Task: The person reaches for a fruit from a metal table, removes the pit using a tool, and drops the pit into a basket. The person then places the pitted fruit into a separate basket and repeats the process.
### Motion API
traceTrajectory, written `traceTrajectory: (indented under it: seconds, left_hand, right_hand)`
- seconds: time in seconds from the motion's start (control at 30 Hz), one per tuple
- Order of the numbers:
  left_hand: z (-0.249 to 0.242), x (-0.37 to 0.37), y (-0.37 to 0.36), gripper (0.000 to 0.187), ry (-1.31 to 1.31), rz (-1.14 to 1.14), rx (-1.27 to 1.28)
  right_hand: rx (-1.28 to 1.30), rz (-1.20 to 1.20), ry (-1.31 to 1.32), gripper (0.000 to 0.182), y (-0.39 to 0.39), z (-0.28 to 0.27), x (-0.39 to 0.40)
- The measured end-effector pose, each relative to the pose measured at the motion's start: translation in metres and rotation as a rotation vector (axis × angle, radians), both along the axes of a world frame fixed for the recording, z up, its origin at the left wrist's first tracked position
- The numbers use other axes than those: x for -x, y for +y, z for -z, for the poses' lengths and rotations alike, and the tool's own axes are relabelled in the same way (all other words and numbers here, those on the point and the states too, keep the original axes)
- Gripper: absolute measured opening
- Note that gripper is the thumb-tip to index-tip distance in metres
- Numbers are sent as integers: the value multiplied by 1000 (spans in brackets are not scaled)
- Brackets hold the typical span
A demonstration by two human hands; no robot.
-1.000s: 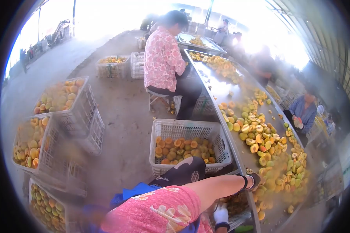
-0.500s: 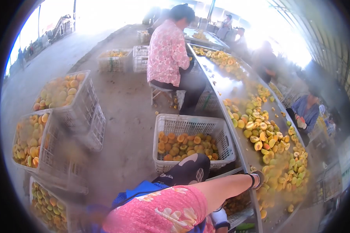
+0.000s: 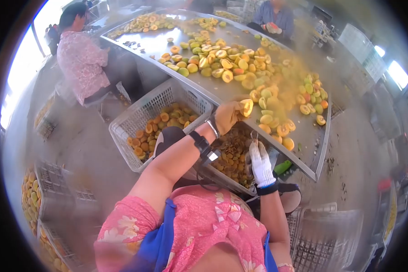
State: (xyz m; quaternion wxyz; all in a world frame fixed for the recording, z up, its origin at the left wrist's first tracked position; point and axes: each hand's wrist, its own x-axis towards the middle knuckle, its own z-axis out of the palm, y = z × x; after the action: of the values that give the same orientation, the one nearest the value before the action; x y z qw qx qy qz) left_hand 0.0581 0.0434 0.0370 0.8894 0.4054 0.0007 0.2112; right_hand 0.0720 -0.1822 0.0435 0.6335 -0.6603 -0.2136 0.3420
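My left hand (image 3: pixel 228 118), in a brownish glove, is closed on a yellow fruit half (image 3: pixel 246 108) at the near edge of the metal table (image 3: pixel 208 87). Lower and to the right, my right hand (image 3: pixel 261 166) wears a white glove with stained fingertips. Its fingers are together around a small metal tool (image 3: pixel 254 135) with a looped tip, which points up. Beneath both hands is a crate (image 3: pixel 231 183) of small brownish-yellow pieces, partly hidden by my arm and hands. Many halved fruits (image 3: pixel 227 75) are heaped on the table beyond.
A grey crate (image 3: pixel 119 131) of orange halves stands left of my knees. A person in a pink patterned top (image 3: pixel 79 63) sits at the upper left. Across the table is a person in blue (image 3: pixel 261 14). More crates (image 3: pixel 54 181) stand lower left. A green object (image 3: pixel 283 167) lies by my right hand.
The view has swung right and down toward my lap and the table. Both hands now show clearly, with the fruit half and the tool. Earlier, my left hand was largely hidden at the table edge.
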Motion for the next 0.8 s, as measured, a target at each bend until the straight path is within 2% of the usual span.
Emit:
traceTrajectory:
  seconds: [0.13,0.23,0.37,0.57,0.67,0.8]
  left_hand:
    - [-2,34,-23,45,-66,43,169]
    - [-7,47,-33,45,-49,56,151]
    - [-7,46,-44,45,-43,47,148]
    - [-7,46,-52,45,-31,87,164]
    - [-6,44,-58,44,-69,49,184]
    - [-5,41,-67,39,49,-93,229]
  right_hand:
    - [-18,-30,-99,23,6,-5,1]
    - [59,-45,-125,23,13,-28,11]
    - [77,-26,-477,25,19,-22,7]
    - [81,-12,-459,26,24,-8,-1]
    - [155,15,-691,27,25,-5,3]
    - [224,-15,-721,36,27,-14,16]
